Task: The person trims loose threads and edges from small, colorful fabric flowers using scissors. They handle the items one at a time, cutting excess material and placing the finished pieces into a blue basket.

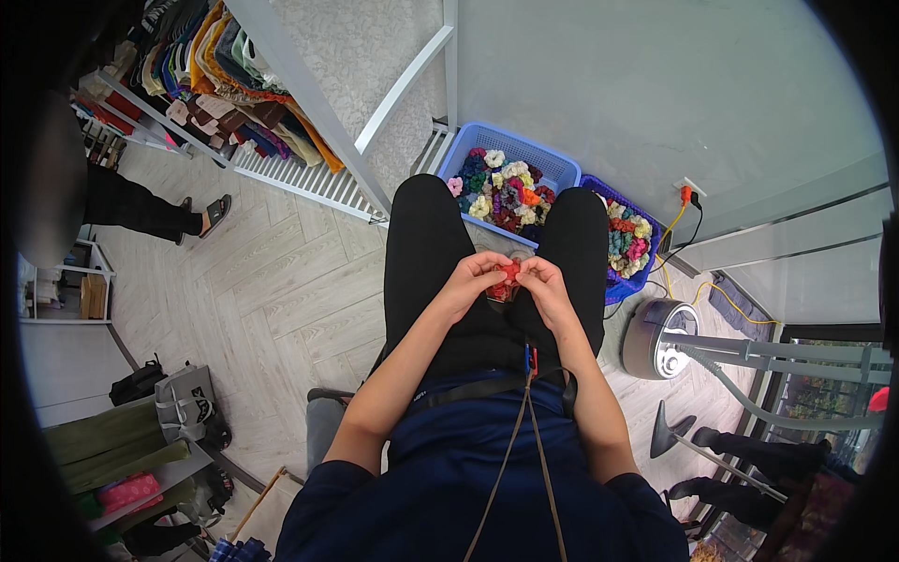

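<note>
Over my lap I hold a small piece of red fabric, seemingly a scrunchie, between the fingertips of both hands. My left hand pinches its left side, and my right hand has the other side. Part of the red fabric hangs below the fingers; the fingers hide the rest. Beyond my knees stands a light blue plastic basket of many-coloured fabric scrunchies. A darker blue basket with more scrunchies is beside my right knee. Small blue and red handles lie at my waist with a cord.
A clothes rack with hanging garments stands at upper left, near a person's sandaled foot. To my right are a garment steamer, its hose, and a yellow cord plugged into the wall. A grey bag sits lower left.
</note>
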`<action>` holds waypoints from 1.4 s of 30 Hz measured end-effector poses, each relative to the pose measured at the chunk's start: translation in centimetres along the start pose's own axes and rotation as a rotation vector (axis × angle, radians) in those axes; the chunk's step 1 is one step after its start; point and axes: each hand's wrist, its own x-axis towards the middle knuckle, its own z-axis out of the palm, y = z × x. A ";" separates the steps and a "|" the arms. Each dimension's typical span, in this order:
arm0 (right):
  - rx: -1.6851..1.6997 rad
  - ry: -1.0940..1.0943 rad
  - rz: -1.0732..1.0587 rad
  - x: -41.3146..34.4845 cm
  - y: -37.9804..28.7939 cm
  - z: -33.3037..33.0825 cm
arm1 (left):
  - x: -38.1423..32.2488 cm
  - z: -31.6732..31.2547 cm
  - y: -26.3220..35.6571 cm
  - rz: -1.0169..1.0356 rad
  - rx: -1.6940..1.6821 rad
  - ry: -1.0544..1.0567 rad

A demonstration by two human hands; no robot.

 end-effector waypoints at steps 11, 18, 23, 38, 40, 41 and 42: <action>0.044 0.005 0.027 0.0 0.1 -0.2 | -0.1 0.2 0.3 -0.051 0.072 -0.013; 0.018 0.005 0.025 0.0 0.3 -0.3 | -0.1 0.0 0.2 -0.078 0.086 -0.033; 0.009 0.012 0.042 0.0 0.1 -0.2 | -0.3 0.3 0.6 -0.064 0.110 -0.049; -0.032 0.055 0.043 0.2 0.6 -0.4 | -0.4 1.1 0.9 -0.058 0.115 -0.009; -0.037 0.057 0.040 0.2 0.5 -0.2 | -0.4 1.2 1.0 -0.066 0.107 -0.008; -0.036 0.057 0.037 0.1 0.5 -0.1 | -0.4 1.2 1.0 -0.068 0.098 -0.007; -0.035 0.057 0.036 0.1 0.4 0.0 | -0.5 1.2 1.1 -0.070 0.090 -0.006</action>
